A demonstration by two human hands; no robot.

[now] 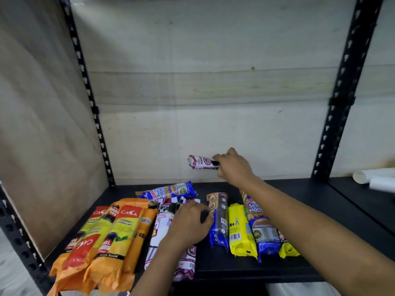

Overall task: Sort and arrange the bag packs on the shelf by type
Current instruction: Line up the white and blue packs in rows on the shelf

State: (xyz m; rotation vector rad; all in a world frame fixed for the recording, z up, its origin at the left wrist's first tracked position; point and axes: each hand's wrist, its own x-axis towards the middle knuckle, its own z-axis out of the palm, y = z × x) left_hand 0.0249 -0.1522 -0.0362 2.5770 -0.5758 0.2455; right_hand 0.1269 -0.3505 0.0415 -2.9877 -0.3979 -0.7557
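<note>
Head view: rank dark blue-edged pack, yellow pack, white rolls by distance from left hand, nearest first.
From the left hand, gripping a white-purple pack:
1. dark blue-edged pack, right beside its fingertips.
2. yellow pack, one pack further right.
3. white rolls, far right on the neighbouring shelf.

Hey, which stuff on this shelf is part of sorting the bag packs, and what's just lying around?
Part of the job:
orange packs
white pack, gripped by the left hand
maroon pack, held in the right hand
blue packs
yellow packs
shelf

Lying about:
white rolls, far right
</note>
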